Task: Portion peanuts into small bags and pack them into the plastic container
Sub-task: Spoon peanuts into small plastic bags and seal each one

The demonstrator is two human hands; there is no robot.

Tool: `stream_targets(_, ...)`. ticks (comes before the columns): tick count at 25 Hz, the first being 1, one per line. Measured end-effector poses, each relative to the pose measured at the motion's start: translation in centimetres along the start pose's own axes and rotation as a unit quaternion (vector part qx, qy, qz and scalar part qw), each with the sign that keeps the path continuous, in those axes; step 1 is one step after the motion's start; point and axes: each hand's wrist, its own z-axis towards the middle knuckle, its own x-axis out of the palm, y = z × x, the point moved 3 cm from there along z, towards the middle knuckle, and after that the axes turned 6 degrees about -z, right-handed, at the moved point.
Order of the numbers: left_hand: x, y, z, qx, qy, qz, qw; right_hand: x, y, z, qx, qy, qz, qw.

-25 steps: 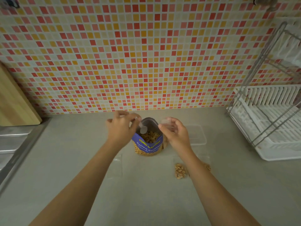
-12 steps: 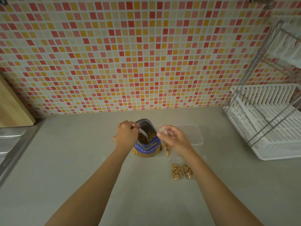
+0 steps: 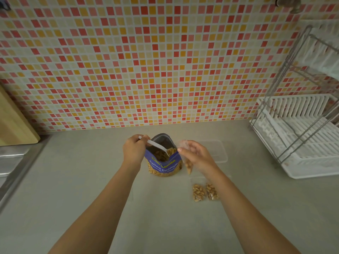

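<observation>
Gripping the handle of one white spoon [image 3: 157, 145] in the curled fingers of the left hand [image 3: 134, 151]; slants down to the right, bowl dipped into the open mouth of one upright blue peanut pouch [image 3: 163, 165]. Pinches one small clear bag [image 3: 188, 165] by its top in the right hand [image 3: 199, 157], just right of the pouch; hangs upright, mouth up, peanuts at the bottom. Nearer on the counter [image 3: 82, 180], two filled small bags [image 3: 199, 192] side by side. Behind the right hand, one clear plastic container [image 3: 219, 153].

dish rack [image 3: 300, 142], cutting board [image 3: 12, 123], mosaic tiles [image 3: 146, 61]
</observation>
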Motion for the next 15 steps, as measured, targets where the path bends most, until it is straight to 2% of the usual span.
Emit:
stream_targets(5,-1.5,-0.3,0.5,-0.037,-0.024,-0.048,0.998,-0.1,0.4,-0.2,-0.030,-0.052,-0.015,0.998)
stream_targets(10,-3.5,-0.3,1.7,-0.050,-0.031,-0.058,0.997,0.0,2.4,-1.1,-0.135,-0.122,-0.192,0.964)
stream_targets(15,-5.3,-2.1,2.5,-0.042,-0.029,-0.097,0.994,1.6,3.0,-1.2,-0.165,-0.136,-0.288,0.933)
